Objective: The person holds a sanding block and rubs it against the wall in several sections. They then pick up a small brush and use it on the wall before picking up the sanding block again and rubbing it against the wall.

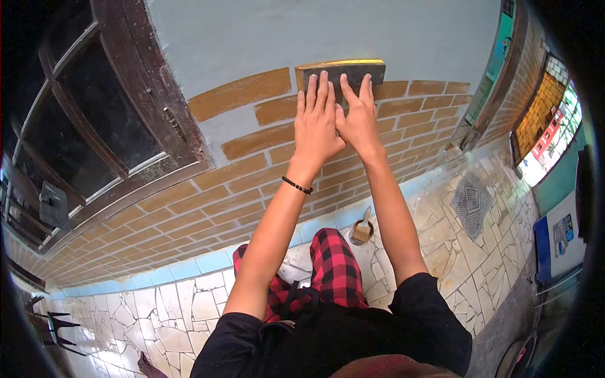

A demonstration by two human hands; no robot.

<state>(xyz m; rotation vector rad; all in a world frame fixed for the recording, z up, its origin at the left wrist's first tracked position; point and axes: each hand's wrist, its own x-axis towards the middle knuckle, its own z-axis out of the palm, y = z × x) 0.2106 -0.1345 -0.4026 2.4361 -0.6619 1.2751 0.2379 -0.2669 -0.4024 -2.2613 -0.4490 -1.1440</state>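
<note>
My left hand (315,123) and my right hand (359,120) press flat, fingers stretched and spread, on a dark rectangular block (378,73) with a yellow, foam-like edge. The block lies against the grey wall (340,31), at the top row of brown brick shapes (239,93). My thumbs meet near the block's lower part, and the hands hide much of its face. Its side toward the wall is out of sight. Down on the floor by the wall, a brush (363,230) rests in a small round container (359,239).
A dark wooden window frame (135,75) is on the left. The floor (183,309) has irregular pale tiles, with a grey patterned mat (472,205) to the right. A doorway frame (501,82) stands beyond the wall's right end. A dark stand (57,327) is at lower left.
</note>
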